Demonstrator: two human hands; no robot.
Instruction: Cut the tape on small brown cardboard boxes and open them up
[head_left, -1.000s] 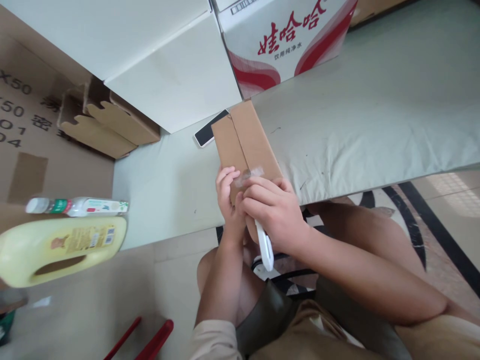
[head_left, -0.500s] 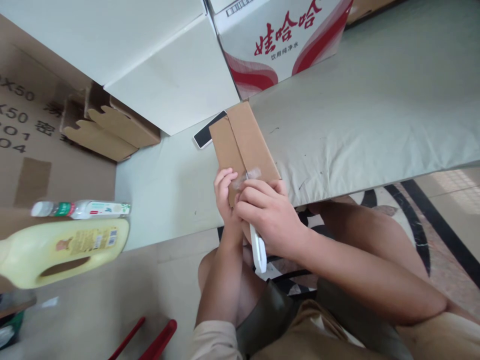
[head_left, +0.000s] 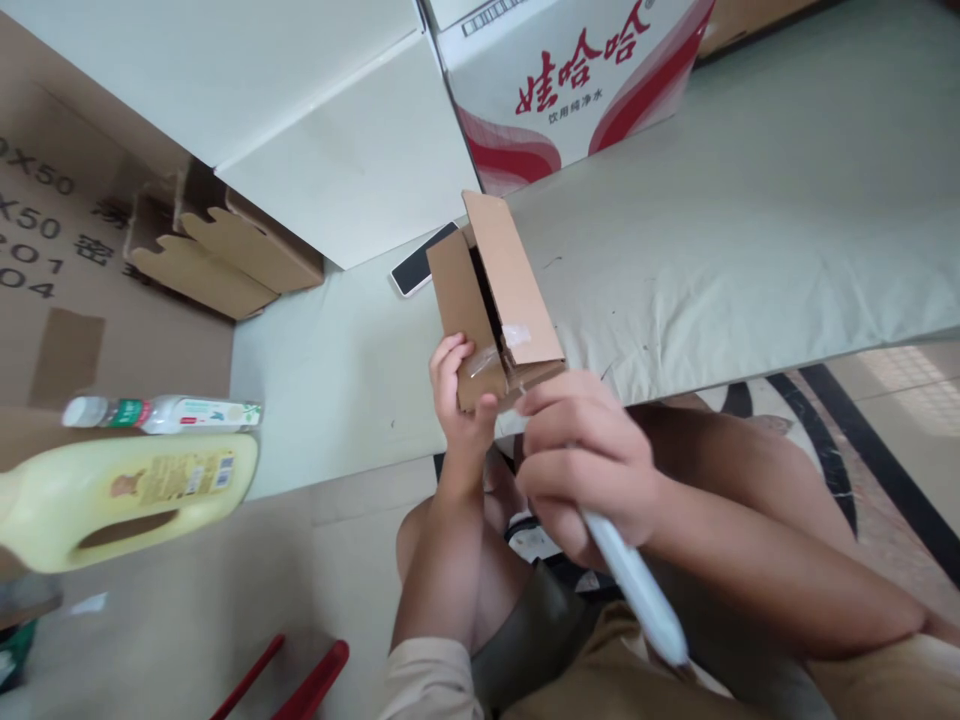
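Pale cloth [head_left: 352, 380] spreads beyond our right hand [head_left: 589, 460], clenched round a half-hidden tool [head_left: 637, 585]; our half-curled left hand [head_left: 459, 395] grips a box [head_left: 517, 285].

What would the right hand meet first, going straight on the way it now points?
Probably the near end of the small cardboard box; the left hand lies close to that line, and depth is unclear.

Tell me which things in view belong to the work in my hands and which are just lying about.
Part of the work:
- small cardboard box, held by your left hand
- clear tape on its flaps
- white tool in your right hand

Apparently just lying about:
- black-and-white device
- clear bottle
- yellow jug
- red-lettered carton
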